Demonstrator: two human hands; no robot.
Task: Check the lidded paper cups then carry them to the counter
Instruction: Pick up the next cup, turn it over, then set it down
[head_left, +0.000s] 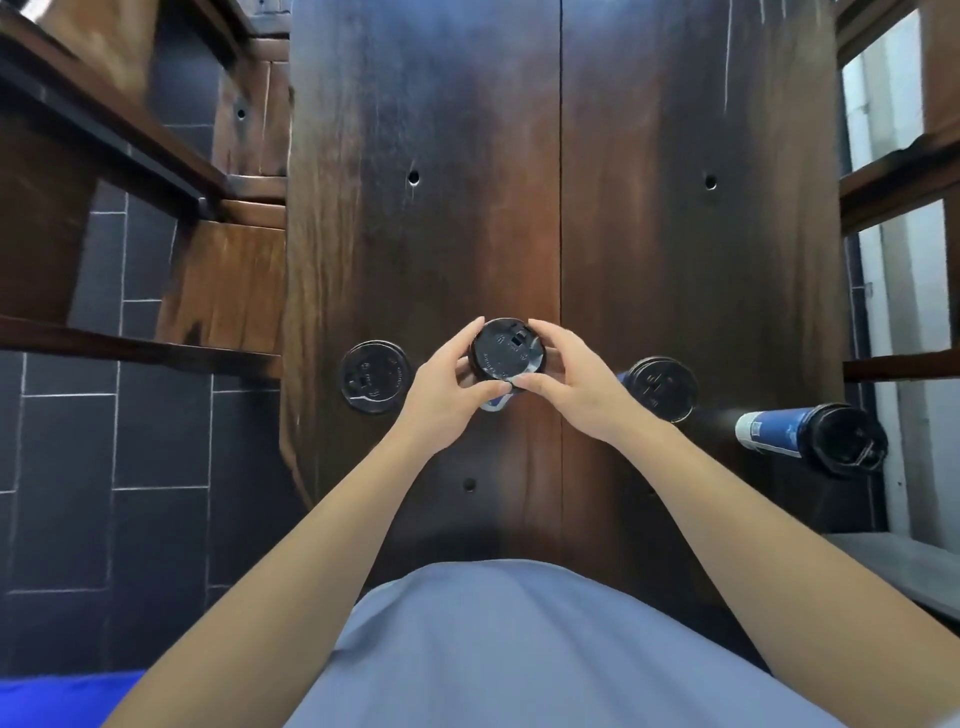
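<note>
Looking straight down at a long dark wooden surface (623, 260) here, with both bare forearms reaching out from the bottom of the view and meeting in the middle. The left hand (441, 387) and right hand (576, 382) are cupped around the same lidded paper cup (506, 351), one on each side. Fingers curl over the far edge of its black lid, and the two thumbs come together on the near side just below the lid, where a bit of the blue and white cup wall peeks out. So each grip is narrow and wrapped on that middle cup, wrists fairly straight, palms facing each other. Can't tell whether the cup is sitting on the wood or lifted off it from this angle.

Three more cups are around: a left cup (374, 376) standing upright near the surface's left edge, well apart from the left hand; a right cup (662, 387) upright just beyond the right wrist; and a far right cup (810, 439) by the right edge, its blue side stretched out toward the middle, though the wide lens makes it hard to say whether it's upright. Dark tiled floor (156, 441) on the left, and a light blue shirt (519, 649) fills the bottom.
</note>
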